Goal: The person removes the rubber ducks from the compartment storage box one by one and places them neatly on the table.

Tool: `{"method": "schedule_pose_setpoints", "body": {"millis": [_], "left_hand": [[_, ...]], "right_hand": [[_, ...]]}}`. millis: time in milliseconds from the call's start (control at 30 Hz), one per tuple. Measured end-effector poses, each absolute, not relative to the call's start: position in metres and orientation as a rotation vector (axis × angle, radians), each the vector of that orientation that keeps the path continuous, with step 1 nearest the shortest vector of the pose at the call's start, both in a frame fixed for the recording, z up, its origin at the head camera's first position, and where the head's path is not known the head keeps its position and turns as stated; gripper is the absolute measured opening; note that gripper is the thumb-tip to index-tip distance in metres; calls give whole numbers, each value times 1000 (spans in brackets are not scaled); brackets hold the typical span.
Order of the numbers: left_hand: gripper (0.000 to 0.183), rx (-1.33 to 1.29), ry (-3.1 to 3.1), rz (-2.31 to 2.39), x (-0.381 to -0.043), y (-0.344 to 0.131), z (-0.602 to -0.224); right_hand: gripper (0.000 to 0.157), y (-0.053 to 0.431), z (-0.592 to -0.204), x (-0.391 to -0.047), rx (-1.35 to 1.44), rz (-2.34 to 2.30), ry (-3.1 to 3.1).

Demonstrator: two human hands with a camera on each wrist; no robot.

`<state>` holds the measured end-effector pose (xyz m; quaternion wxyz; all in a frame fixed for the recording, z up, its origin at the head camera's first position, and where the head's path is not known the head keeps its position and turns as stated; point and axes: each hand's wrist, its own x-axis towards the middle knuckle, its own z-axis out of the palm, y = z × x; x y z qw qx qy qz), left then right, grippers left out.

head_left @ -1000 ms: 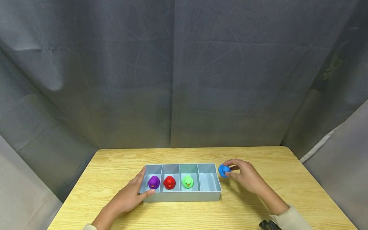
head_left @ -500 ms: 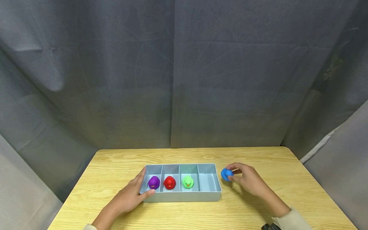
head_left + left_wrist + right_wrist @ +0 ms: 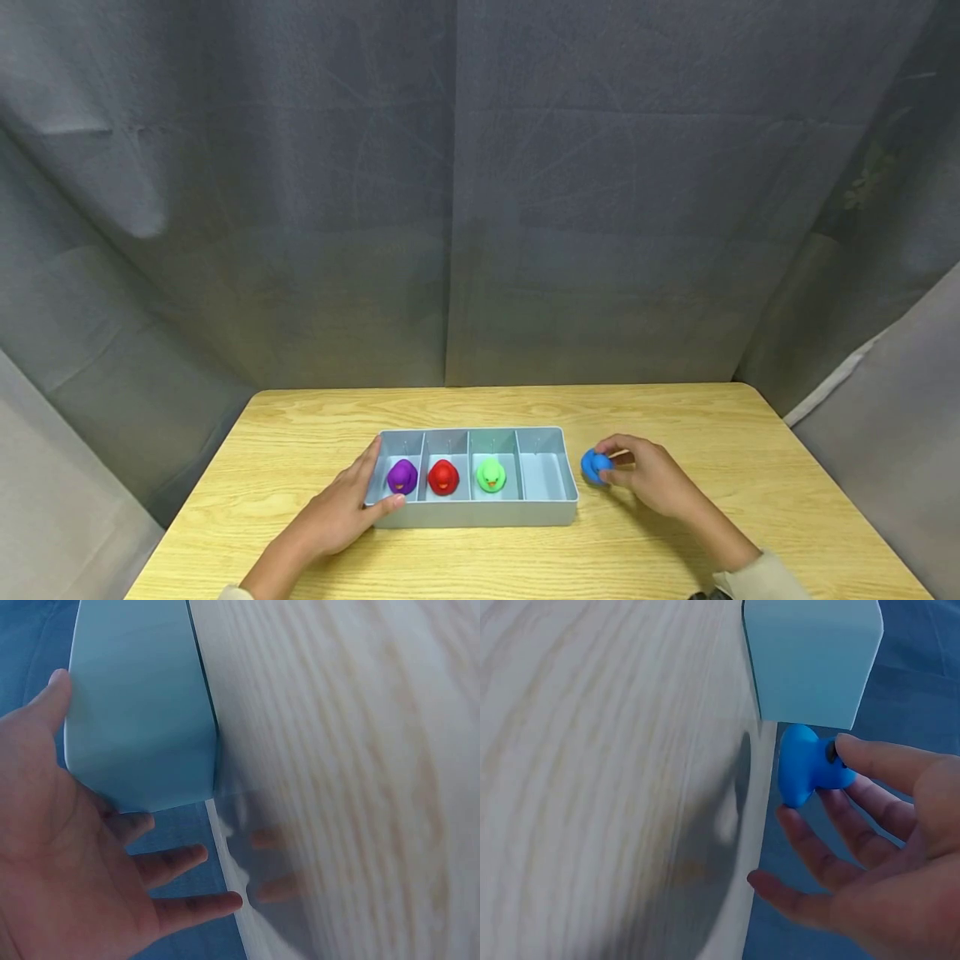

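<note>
A pale blue-grey divided tray lies on the table in the head view. From left to right its compartments hold a purple rubber duck, a red one and a green rubber duck; the rightmost compartment is bare. My left hand rests against the tray's left end, thumb at the front rim, fingers extended in the left wrist view. Just right of the tray, my right hand pinches a blue rubber duck between thumb and fingers. A shadow apart from the duck shows it held above the table.
The wood-grain table ends at a straight far edge. Beyond it hangs a grey curtain, with more cloth on both sides. A dark object, partly cut off, sits by the right sleeve.
My right hand has drawn the blue duck a little nearer and to the right, beside the tray's right end. The left hand and the tray stay in place.
</note>
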<state>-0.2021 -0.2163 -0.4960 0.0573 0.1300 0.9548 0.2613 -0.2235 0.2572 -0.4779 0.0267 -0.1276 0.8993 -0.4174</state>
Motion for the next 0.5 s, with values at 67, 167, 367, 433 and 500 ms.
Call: {"method": "schedule_pose_setpoints", "body": {"millis": [67, 167, 367, 433, 500], "left_hand": [[102, 400, 2898, 790, -202, -216, -495], [101, 404, 2901, 790, -201, -216, -494], [102, 406, 2893, 802, -201, -215, -493], [102, 407, 2895, 801, -201, -215, -493], [102, 409, 2896, 803, -201, -216, -493]], "right_hand": [[23, 259, -480, -224, -389, -1303, 2756], [23, 261, -484, -226, -392, -1318, 2718], [25, 264, -491, -228, -422, -1328, 2678], [25, 265, -492, -228, -428, -1327, 2675], [25, 266, -492, -228, -430, -1326, 2671]]}}
